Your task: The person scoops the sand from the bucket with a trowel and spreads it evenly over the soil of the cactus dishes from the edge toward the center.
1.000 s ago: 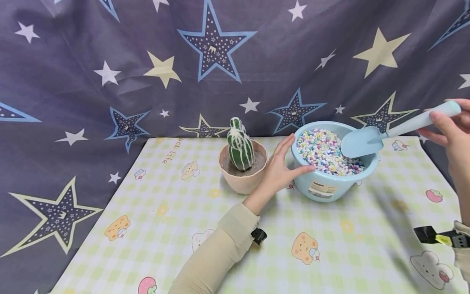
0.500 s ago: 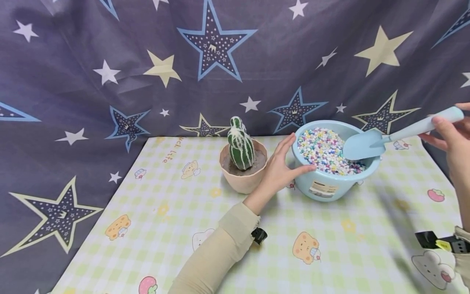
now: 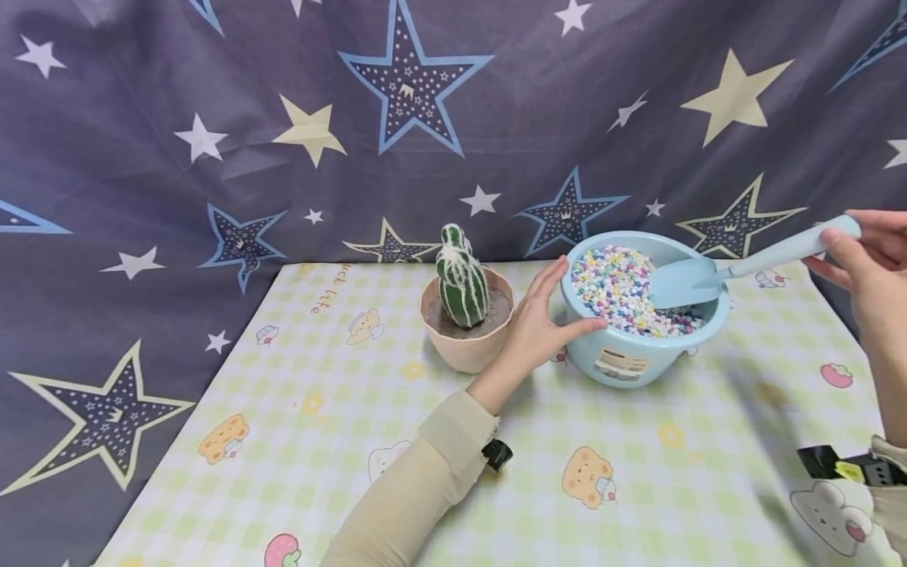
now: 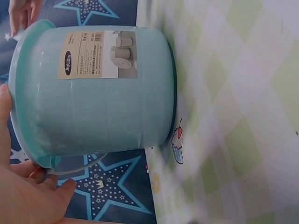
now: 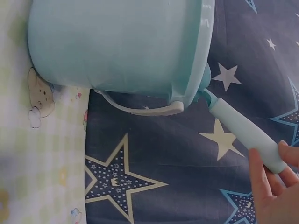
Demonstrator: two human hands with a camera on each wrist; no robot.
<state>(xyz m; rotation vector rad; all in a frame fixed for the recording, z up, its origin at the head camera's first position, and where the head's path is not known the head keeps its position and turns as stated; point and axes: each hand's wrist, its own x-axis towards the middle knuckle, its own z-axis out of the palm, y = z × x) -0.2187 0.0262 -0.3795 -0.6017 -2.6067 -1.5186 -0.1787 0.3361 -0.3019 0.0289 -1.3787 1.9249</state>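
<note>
Pale-blue bucket (image 3: 584, 358), left hand (image 3: 527, 331) spread, holding it; right hand (image 3: 871, 272) pinching inserted scoop (image 3: 683, 283) (by its end): twisting could spill beads (image 3: 616, 287).

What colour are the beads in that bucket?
The beads are mixed white, blue, yellow and pink; clearest in the head view.

On your left, the plant pot (image 3: 464, 354) stands right beside your left hand (image 3: 531, 335), with the cactus (image 3: 462, 291) rising above it, so passage there is tight. Your left hand takes up the left rim of the bucket (image 3: 655, 356). The scoop (image 3: 683, 285) passes over the right rim, slanting up to your right hand (image 3: 875, 268) and obstructing that side. You have room above the beads (image 3: 612, 287) and over the tablecloth (image 3: 708, 488) in front. The curtain (image 3: 538, 110) hangs behind.
</note>
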